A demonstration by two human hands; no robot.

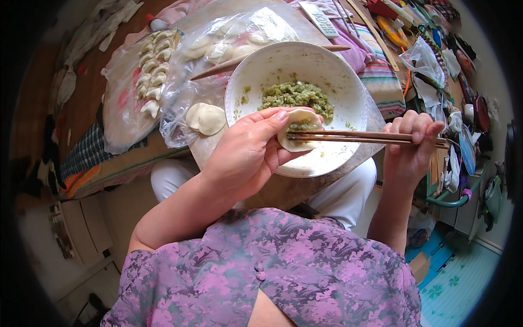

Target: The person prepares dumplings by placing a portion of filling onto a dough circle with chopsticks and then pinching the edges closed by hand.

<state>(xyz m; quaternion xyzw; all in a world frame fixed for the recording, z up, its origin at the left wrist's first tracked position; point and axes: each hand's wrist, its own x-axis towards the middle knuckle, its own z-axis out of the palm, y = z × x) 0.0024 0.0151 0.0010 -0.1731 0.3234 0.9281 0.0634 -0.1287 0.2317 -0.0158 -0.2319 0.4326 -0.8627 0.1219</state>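
Note:
My left hand [248, 144] is closed round the edge of a round dumpling wrapper [294, 145], held over the near side of a white bowl [348, 98]. Some green filling lies on the wrapper. In my right hand [411, 144] is a pair of chopsticks [359, 136], held level, their tips touching the filling on the wrapper. A mound of chopped green filling [298, 97] sits in the bowl, with smears up its walls. Left of the bowl, two or so bare wrappers [207, 119] overlap on the board.
Rows of finished dumplings [152, 73] lie on a plastic-covered board at the far left. More dumplings [234, 41] rest under clear plastic behind the bowl. A tapered rolling pin [218, 68] passes behind the bowl's rim. A white remote control [318, 19] lies at the back; clutter fills the right side.

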